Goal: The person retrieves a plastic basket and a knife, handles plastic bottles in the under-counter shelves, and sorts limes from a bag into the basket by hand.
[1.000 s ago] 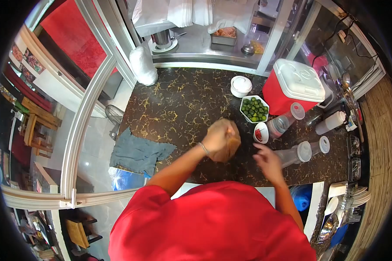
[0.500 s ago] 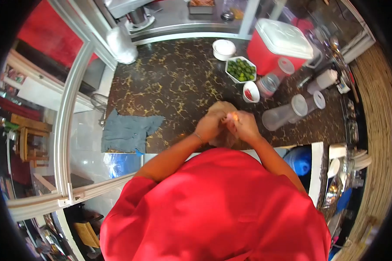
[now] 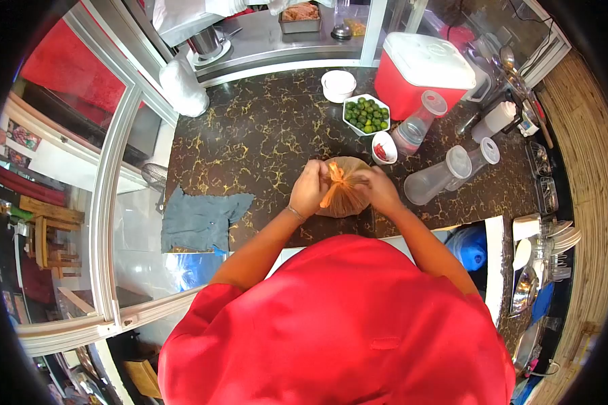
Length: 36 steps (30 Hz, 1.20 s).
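A thin, brownish-orange plastic bag [image 3: 344, 196] sits on the dark marbled counter in front of me, bunched and twisted at its top. My left hand [image 3: 309, 190] is closed at the left of the gathered neck, its fingers pinching the plastic. On the other side, my right hand [image 3: 381, 192] has its fingers curled against the pleated top of the bag. Just beyond the hands is a small white bowl [image 3: 384, 148] with something red in it. What the bag contains cannot be made out.
A white hexagonal bowl of green limes [image 3: 366, 115], a white tub [image 3: 338, 86] and a red cooler [image 3: 422, 67] stand farther back. Clear plastic jugs [image 3: 428, 181] are at the right. A grey cloth [image 3: 204, 219] lies at the counter's left front; a glass partition borders the back.
My hands have moved apart from a close pinch to either side of the bag's neck. The gathered orange top now shows between them.
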Tool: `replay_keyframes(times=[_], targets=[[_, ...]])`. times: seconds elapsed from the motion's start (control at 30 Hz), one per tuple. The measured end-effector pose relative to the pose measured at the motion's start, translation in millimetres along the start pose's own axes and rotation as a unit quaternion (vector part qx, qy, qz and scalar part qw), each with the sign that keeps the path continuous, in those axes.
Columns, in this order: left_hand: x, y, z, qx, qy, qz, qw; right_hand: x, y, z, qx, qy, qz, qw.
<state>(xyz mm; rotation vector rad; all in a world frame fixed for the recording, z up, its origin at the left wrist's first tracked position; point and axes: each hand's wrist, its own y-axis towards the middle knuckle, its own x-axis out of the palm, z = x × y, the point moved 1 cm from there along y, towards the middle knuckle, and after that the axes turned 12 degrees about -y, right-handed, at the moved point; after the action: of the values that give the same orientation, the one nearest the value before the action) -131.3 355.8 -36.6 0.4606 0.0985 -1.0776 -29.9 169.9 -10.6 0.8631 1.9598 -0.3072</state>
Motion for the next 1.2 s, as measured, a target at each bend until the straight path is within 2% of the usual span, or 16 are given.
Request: replay_keyframes(times=[0.17, 0.27, 0.33, 0.43, 0.47, 0.5, 0.57, 0.63, 0.67, 0.7, 0.77, 0.83, 0.9, 1.03, 1.1, 1.2], targets=[[7, -13, 9, 0.080, 0.221, -0.071, 0.969, 17, 9, -3, -0.157, -0.114, 0.069, 0.979], [-5, -10, 10, 0.085, 0.188, -0.055, 0.977, 9, 6, 12, -0.014, 0.085, 0.037, 0.996], [-22, -15, 15, 0.041, 0.184, -0.025, 0.982, -4, -8, 32, 0.180, 0.272, 0.029, 0.945], [-37, -22, 9, -0.022, 0.184, -0.006, 0.983, -2, -18, 63, 0.157, 0.350, -0.068, 0.921], [-33, -20, 10, 0.059, 0.172, -0.022, 0.983, 6, -20, 60, 0.159, 0.351, -0.070, 0.920], [-27, -19, 14, 0.143, 0.159, -0.038, 0.976, 2, -17, 30, 0.037, 0.227, -0.018, 0.973], [-20, -17, 24, 0.105, 0.134, -0.049, 0.984, -1, -17, 12, -0.086, 0.095, 0.039, 0.991], [-24, -10, 25, 0.121, 0.286, -0.204, 0.929, 1, -14, 17, -0.014, 0.074, -0.057, 0.996], [-31, -10, 23, 0.123, 0.250, -0.157, 0.947, 2, -11, 32, -0.016, 0.153, 0.049, 0.987], [-37, -8, 22, 0.125, 0.249, -0.158, 0.947, -15, -16, 34, 0.135, 0.341, -0.004, 0.930], [-57, -9, 27, 0.054, 0.166, -0.015, 0.984, -48, -25, 31, 0.140, 0.534, 0.065, 0.831], [-70, -10, 44, 0.009, 0.117, -0.007, 0.993, -80, -40, 38, 0.114, 0.474, 0.009, 0.873], [-76, -15, 56, 0.076, -0.040, -0.074, 0.994, -102, -61, 29, 0.164, 0.400, -0.080, 0.898], [-91, -22, 95, 0.002, -0.033, -0.318, 0.948, -107, -85, 2, 0.165, 0.336, -0.144, 0.916], [-93, -21, 98, 0.036, -0.034, -0.287, 0.957, -100, -79, -21, 0.153, 0.272, -0.096, 0.945], [-89, -18, 94, 0.053, -0.082, -0.279, 0.955, -64, -49, -78, 0.020, 0.306, -0.084, 0.948]])
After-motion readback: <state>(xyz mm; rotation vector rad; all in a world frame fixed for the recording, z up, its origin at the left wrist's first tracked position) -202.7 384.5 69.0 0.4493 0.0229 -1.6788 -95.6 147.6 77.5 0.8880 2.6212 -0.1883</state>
